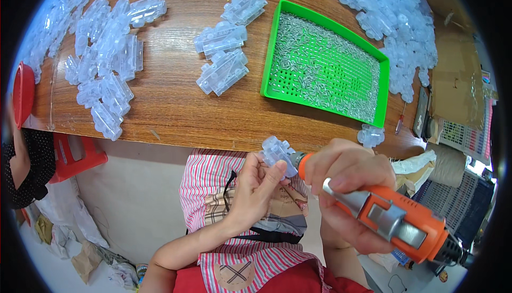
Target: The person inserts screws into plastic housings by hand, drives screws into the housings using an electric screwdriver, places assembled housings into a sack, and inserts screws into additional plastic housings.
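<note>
Between both hands, a clear plastic housing (276,151) sits pinched in the left hand (253,186), right hand (349,191) gripping an orange power screwdriver (397,218) nosed toward it, green perforated tray (384,90) beyond.

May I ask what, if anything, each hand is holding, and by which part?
The left hand holds a clear plastic piece by its near side; the right hand grips an orange power tool around its forward part.

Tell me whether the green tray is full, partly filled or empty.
Partly filled: small silvery pieces lie scattered across the green tray, while its perforated floor shows through.
</note>
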Action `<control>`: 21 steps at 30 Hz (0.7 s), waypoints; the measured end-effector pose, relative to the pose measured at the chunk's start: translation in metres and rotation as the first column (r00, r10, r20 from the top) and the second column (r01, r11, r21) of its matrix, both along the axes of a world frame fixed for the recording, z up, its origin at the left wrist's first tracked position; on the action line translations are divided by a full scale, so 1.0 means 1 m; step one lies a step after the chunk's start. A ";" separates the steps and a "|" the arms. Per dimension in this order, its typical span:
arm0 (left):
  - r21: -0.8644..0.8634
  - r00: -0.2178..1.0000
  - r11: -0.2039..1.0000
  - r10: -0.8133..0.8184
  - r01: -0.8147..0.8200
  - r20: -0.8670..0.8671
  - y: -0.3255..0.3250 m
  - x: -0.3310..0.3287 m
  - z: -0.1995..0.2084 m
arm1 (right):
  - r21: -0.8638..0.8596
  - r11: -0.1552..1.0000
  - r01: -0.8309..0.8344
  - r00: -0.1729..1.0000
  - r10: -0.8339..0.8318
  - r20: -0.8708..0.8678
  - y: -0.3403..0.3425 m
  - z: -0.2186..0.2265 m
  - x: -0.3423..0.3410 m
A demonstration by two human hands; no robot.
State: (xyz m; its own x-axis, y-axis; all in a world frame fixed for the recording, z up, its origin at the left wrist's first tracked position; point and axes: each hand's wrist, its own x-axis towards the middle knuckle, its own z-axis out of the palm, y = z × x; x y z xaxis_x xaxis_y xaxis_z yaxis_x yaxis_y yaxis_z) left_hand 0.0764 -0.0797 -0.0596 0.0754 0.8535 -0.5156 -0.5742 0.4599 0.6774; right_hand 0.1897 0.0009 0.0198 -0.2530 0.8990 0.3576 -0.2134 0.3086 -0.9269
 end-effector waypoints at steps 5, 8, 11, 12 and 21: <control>0.012 1.000 1.000 -0.026 0.026 -0.008 0.004 0.002 0.006 | 0.076 0.997 -0.035 0.999 0.032 0.040 0.007 -0.002 -0.003; 0.014 1.000 1.000 -0.013 0.013 -0.010 0.001 0.001 0.006 | 0.080 0.992 -0.102 0.993 0.097 0.062 0.006 0.001 -0.004; 0.005 1.000 1.000 0.004 -0.004 -0.019 0.002 0.000 0.001 | 0.146 0.987 -0.073 0.993 0.059 0.101 0.005 -0.009 -0.004; -0.002 1.000 1.000 -0.003 0.003 -0.024 0.000 0.000 -0.002 | 0.096 0.993 -0.062 0.991 0.050 0.121 0.003 -0.009 -0.005; -0.142 0.985 0.989 0.055 -0.032 0.163 0.004 -0.017 0.017 | -0.034 0.995 0.093 0.984 -0.097 -0.150 0.011 0.042 0.005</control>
State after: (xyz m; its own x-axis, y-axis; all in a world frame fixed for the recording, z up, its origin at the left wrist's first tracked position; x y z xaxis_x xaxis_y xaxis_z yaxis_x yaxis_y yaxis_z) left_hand 0.0598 -0.0754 -0.0426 0.1341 0.7790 -0.6125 -0.6947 0.5147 0.5024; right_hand 0.1948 0.0117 0.0622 -0.1106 0.9262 0.3605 -0.3227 0.3096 -0.8944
